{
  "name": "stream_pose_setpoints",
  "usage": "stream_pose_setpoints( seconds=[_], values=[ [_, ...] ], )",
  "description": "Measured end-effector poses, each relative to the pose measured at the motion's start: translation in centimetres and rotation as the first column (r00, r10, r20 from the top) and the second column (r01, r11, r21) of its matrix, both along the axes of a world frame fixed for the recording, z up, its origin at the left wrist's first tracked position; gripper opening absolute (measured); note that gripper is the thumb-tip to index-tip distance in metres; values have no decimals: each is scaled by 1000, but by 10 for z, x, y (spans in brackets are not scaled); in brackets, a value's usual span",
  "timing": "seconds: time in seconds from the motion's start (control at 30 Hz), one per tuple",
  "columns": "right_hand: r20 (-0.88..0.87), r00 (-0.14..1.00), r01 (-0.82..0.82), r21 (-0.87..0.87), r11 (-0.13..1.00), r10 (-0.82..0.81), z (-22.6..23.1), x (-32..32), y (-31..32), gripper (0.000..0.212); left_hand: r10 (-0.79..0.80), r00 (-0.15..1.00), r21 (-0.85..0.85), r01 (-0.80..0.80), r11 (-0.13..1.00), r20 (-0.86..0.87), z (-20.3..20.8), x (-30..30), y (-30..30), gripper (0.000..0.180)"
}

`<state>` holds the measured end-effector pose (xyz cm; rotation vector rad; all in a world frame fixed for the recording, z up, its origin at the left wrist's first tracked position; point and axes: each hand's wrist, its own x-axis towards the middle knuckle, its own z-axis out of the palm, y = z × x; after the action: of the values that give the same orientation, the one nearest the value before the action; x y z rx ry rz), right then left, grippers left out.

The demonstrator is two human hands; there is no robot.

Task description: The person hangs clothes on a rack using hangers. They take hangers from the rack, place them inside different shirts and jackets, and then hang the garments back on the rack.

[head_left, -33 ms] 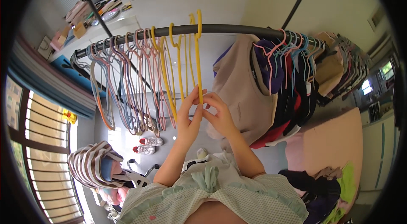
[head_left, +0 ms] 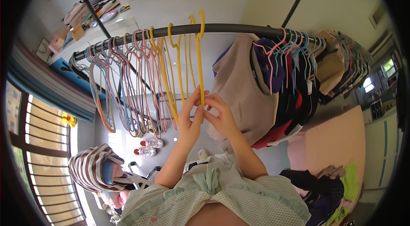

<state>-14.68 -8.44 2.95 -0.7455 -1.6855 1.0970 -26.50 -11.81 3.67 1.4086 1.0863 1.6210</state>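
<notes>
A yellow clothes hanger (head_left: 199, 57) is seen nearly edge-on, its hook at the black rail (head_left: 239, 28) in front of me. My left hand (head_left: 190, 117) pinches its lower part between thumb and fingers. From the other side my right hand (head_left: 220, 115) also grips it low down, the fingertips of both hands close together. No garment is on this hanger. More yellow hangers (head_left: 179, 68) hang bare just to its left. Right of my hands hangs a taupe sleeveless top (head_left: 239, 85), near my right fingers.
Bare grey and pink hangers (head_left: 128, 76) crowd the rail's left part. Dark garments on pink and blue hangers (head_left: 294, 85) fill its right. White shoes (head_left: 145, 151) stand on the floor. A striped cloth (head_left: 96, 166) lies left, and piled clothes (head_left: 316, 192) rest on a pink surface (head_left: 337, 140) right.
</notes>
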Motion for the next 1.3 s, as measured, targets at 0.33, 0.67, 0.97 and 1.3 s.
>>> stream_pose_setpoints(
  seconds=[0.33,0.67,0.97,1.3],
  values=[
    [-60,991,120,-42,992,-122,0,40,-51,16,-142,989,125,146,981,-42,-6,18,0,38],
    [-387,912,22,-281,959,-135,4,99,-128,13,127,954,305,-40,952,-272,10,38,5,51],
    [-384,838,219,-417,882,-389,-14,179,-242,27,59,905,263,59,963,-421,8,103,-55,52],
    [-297,783,400,-433,808,-547,-15,290,-429,31,-58,728,324,374,869,-683,-10,213,-152,22]
  ],
)
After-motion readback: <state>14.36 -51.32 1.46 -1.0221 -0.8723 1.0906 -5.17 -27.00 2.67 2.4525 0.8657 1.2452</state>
